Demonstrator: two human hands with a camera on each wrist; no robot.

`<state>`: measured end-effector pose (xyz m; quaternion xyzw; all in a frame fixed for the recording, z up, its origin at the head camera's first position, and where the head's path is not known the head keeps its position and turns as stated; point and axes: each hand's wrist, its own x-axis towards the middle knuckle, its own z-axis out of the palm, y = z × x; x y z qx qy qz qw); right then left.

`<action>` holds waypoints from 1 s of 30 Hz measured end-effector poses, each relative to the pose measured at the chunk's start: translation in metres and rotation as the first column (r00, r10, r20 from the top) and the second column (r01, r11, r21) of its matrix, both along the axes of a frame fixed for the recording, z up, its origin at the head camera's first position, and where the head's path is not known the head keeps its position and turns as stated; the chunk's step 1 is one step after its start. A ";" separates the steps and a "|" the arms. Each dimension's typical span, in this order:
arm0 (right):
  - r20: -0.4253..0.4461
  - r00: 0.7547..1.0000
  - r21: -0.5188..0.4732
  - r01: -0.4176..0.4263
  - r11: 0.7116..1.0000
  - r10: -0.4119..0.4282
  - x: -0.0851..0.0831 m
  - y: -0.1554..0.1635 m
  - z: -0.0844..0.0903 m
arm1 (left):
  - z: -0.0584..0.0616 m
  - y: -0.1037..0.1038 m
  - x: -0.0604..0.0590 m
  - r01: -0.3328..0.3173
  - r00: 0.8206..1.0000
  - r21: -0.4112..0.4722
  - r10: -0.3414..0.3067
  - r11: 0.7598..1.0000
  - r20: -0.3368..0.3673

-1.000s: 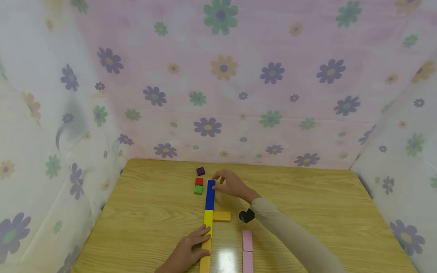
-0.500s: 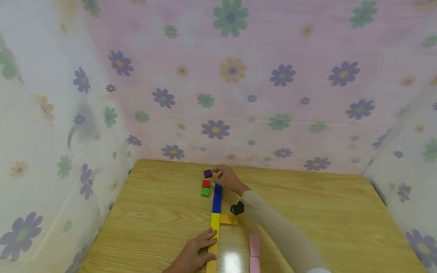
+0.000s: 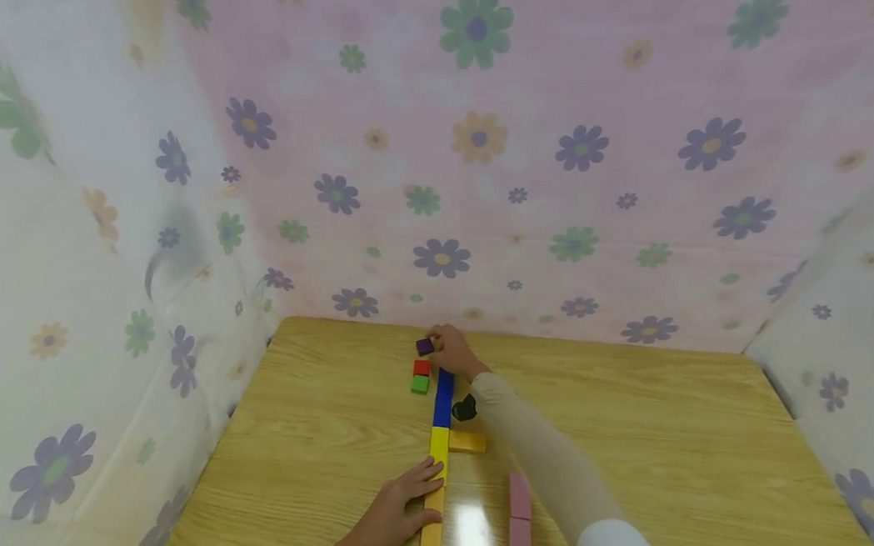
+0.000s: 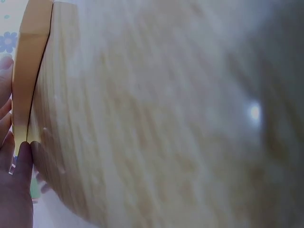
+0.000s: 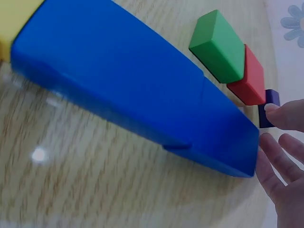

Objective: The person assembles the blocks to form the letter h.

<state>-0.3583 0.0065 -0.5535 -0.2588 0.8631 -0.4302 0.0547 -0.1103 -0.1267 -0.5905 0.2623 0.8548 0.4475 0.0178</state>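
Purple cube (image 3: 424,346) pinched by right hand (image 3: 453,351); left hand (image 3: 392,514) lies flat-fingered on orange block (image 3: 431,524)

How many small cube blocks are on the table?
3. The purple cube is farthest, at the right hand fingertips. The red cube lies just nearer, and the green cube touches it. The arm may hide others.

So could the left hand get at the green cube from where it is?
Probably yes. The left hand rests flat on the orange block, and the green cube sits left of the blue block with bare table between them.
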 end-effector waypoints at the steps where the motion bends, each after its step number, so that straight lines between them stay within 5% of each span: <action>1: 0.003 1.000 0.011 0.007 1.000 -0.007 0.000 -0.002 -0.001 | 0.000 0.000 0.000 0.003 1.000 0.005 -0.003 1.000 -0.002; 9: -0.091 0.994 0.173 -0.037 0.984 0.054 -0.006 -0.011 -0.009 | 0.000 0.001 0.000 0.001 1.000 0.004 -0.001 1.000 -0.012; 15: -0.146 0.988 0.199 -0.026 0.980 0.056 -0.007 -0.014 -0.015 | -0.002 -0.001 -0.001 -0.001 1.000 -0.001 0.001 1.000 -0.029; 25: -0.127 0.992 -0.010 0.009 1.000 -0.011 -0.003 -0.013 -0.002 | -0.001 0.000 -0.001 -0.024 0.999 -0.021 0.025 0.999 0.043; 30: -0.075 0.997 -0.019 -0.015 1.000 0.014 0.002 -0.013 0.010 | -0.002 -0.001 -0.002 -0.016 0.998 -0.029 0.018 0.999 0.053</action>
